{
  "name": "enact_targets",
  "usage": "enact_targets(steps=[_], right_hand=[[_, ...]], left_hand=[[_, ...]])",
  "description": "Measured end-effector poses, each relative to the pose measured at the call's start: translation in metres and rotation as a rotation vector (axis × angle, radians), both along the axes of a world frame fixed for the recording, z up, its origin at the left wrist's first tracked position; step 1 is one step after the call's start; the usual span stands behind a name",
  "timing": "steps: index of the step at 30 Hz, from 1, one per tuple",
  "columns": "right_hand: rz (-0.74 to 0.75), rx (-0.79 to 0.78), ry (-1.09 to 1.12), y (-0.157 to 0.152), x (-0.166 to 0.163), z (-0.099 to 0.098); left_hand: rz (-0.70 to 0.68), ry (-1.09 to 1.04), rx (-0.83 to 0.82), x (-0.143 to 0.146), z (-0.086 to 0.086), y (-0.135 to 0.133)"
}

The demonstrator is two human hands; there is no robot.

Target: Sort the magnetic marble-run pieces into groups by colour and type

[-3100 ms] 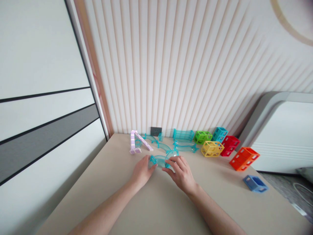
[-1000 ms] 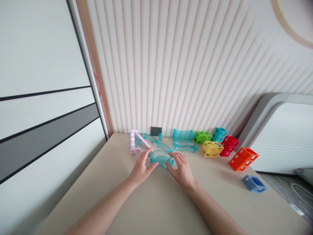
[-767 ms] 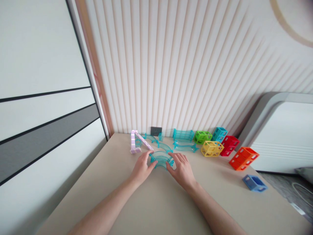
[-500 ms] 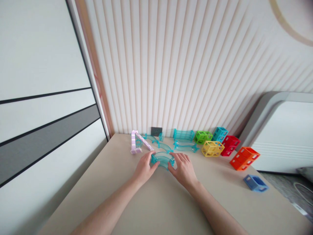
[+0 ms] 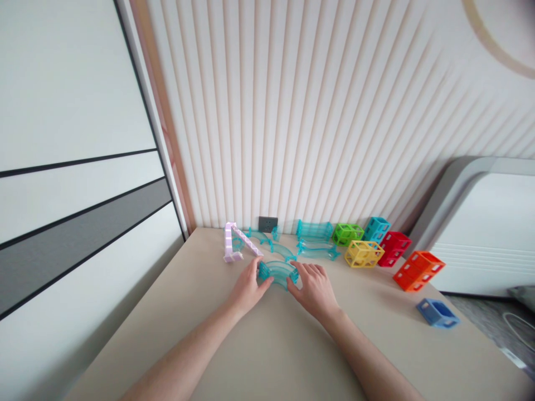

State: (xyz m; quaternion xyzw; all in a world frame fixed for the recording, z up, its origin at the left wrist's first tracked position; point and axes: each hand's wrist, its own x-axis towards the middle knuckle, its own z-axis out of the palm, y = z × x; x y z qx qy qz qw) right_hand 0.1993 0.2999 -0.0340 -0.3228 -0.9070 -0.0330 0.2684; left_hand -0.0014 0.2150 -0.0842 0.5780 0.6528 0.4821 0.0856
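Note:
A stack of curved, see-through teal track pieces point(image 5: 277, 269) lies on the table between my two hands. My left hand point(image 5: 249, 287) holds its left end, thumb in front and fingers behind. At the right end, my right hand point(image 5: 312, 284) grips it the same way, thumb toward me. Just behind the stack lies another curved teal track piece point(image 5: 282, 251). Straight teal track pieces point(image 5: 317, 249) rest beyond my right hand, with a further teal stack point(image 5: 314, 229) against the wall. Lilac slotted bars point(image 5: 228, 242) stand in an angled shape beyond my left hand.
Along the table's right side stand open-frame blocks: green point(image 5: 348, 234), yellow point(image 5: 364, 254), teal point(image 5: 377, 229), red point(image 5: 394, 248), orange point(image 5: 418, 270) and blue point(image 5: 437, 313). A ribbed wall with a black socket point(image 5: 268, 224) backs the table point(image 5: 267, 345). A white cabinet point(image 5: 79, 100) rises at left.
Both hands stay at the ends of the curved track stack. The left fingertips have shifted slightly outward and up; everything else looks the same.

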Motion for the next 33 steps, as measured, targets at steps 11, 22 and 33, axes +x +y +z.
enact_targets(steps=[11,22,33], right_hand=[[-0.02,0.054,-0.074,0.002,0.003,0.002],[-0.025,0.028,-0.093,0.002,0.002,-0.001],[-0.091,-0.253,-0.15,0.007,0.002,-0.007]], left_hand=[[0.03,-0.03,-0.048,-0.003,-0.006,0.002],[0.065,0.049,-0.097,-0.003,-0.01,0.002],[0.172,0.199,-0.158,-0.002,-0.015,0.001]])
